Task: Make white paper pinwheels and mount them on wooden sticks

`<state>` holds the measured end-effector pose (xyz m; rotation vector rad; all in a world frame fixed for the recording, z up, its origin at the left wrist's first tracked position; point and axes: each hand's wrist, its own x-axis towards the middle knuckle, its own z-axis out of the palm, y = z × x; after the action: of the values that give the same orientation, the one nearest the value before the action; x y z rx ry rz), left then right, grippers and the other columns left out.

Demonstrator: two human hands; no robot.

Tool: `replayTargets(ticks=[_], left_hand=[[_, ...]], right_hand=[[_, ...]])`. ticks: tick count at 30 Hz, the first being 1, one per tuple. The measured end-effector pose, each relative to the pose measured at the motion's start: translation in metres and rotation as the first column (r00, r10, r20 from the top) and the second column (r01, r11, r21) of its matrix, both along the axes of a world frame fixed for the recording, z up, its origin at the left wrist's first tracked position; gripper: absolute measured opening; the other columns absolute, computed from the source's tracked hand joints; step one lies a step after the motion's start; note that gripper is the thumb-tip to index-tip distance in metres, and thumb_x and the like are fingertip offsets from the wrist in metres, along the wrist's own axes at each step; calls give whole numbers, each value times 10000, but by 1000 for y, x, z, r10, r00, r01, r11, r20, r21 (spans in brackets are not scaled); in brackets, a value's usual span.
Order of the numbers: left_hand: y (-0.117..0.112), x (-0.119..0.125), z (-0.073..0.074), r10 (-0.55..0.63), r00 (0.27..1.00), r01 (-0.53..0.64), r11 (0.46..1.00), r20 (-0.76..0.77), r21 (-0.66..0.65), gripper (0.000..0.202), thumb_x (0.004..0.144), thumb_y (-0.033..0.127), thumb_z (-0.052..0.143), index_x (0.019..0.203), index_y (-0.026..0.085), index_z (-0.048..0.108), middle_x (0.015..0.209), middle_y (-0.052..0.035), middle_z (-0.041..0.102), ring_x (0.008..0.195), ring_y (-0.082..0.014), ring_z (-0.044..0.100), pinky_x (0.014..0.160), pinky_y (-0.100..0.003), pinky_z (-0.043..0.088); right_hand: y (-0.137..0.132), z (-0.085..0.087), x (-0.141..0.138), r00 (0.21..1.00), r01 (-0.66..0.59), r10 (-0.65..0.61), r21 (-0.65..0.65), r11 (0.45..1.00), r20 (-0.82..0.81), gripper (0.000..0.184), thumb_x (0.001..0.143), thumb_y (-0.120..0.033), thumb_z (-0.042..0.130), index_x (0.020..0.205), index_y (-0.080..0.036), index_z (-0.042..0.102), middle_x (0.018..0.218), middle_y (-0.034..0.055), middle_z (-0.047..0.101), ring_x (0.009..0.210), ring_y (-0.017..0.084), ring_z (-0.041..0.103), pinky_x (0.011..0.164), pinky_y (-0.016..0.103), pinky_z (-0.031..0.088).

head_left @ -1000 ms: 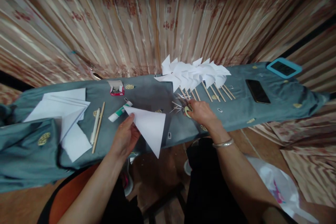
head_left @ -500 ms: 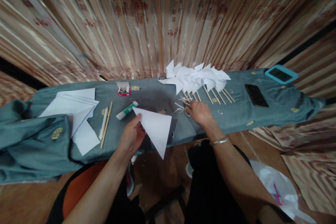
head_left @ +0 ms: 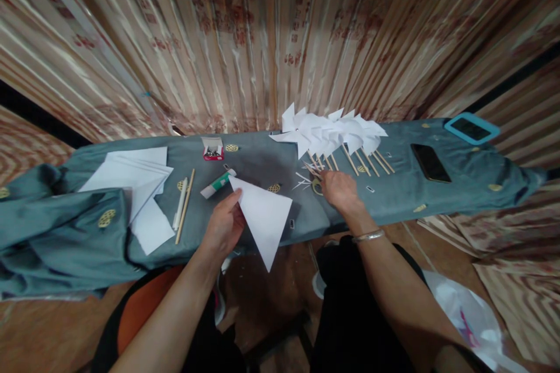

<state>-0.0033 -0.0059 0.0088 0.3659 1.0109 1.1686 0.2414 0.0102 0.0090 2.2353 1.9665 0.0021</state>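
Barely shifted, left hand (head_left: 225, 224) pinches paper (head_left: 265, 218) — right hand (head_left: 341, 188), palm-down at scissors (head_left: 314, 187), grip unclear.

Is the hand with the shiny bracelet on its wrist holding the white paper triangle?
No, the left hand holds the paper triangle, while the bracelet is around the right wrist.
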Motion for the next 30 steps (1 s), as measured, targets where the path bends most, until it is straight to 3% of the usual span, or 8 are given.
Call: replayTargets(ticks=[6,11,19,22,24,25,27,30], left_hand=[[1,0,-5,-14,1000,14,999,7,49,155,877,130,534,814,83,667,697,-66,723,626,-158,677,665,-257,569],[1,0,-7,-18,999,16,999,30,50,114,847,149,596,788,90,675,698,-51,723,594,-130,659,592,-208,548],[0,2,-3,-78,997,79,994,-15,70,118,703,183,735,744,92,672,639,-46,705,618,-172,669,636,-267,563],[1,6,-1,-76,997,77,995,-28,61,153,659,189,765,738,96,673,620,-41,699,621,-181,672,652,-283,564],[3,10,-1,-70,997,71,996,-26,56,156,655,183,766,747,94,677,618,-41,699,607,-177,667,644,-281,558],[4,12,-1,-67,997,69,996,-25,52,154,655,176,763,751,92,679,618,-41,699,593,-170,661,633,-275,554],[6,17,-2,-62,998,64,997,-27,43,151,656,164,760,758,86,682,621,-41,701,555,-150,642,596,-253,537],[11,26,-6,-77,997,78,996,-30,43,163,655,165,763,771,80,686,640,-45,708,542,-135,630,551,-224,506]], right_hand=[[0,-2,2,1000,16,-16,17,1000,13,373,929,-134,323,1139,-34,615,1006,258,667,971,332,647,804,422,482],[3,-7,3,1000,12,-12,-4,1000,0,335,913,-167,388,1132,-67,621,1009,234,682,977,335,653,811,421,483],[5,-2,3,998,25,-27,-29,999,-59,297,832,-189,512,1074,-94,655,981,203,715,965,322,675,807,384,493],[2,-1,7,973,42,-39,9,999,-227,306,791,-220,563,1064,-136,674,933,144,735,920,290,690,794,357,497],[-1,-5,11,875,90,-52,55,994,-482,345,752,-234,612,1084,-160,673,888,90,740,849,243,697,766,323,503],[-2,-8,12,772,130,-61,63,990,-632,366,727,-244,640,1082,-162,673,858,69,737,796,218,694,734,306,507],[-3,-17,13,499,193,-70,33,981,-864,401,668,-290,701,1042,-148,679,784,42,722,683,175,669,647,275,505],[-5,-26,12,145,173,-76,-50,984,-986,474,565,-370,788,962,-131,689,658,4,679,570,129,605,551,242,467]])
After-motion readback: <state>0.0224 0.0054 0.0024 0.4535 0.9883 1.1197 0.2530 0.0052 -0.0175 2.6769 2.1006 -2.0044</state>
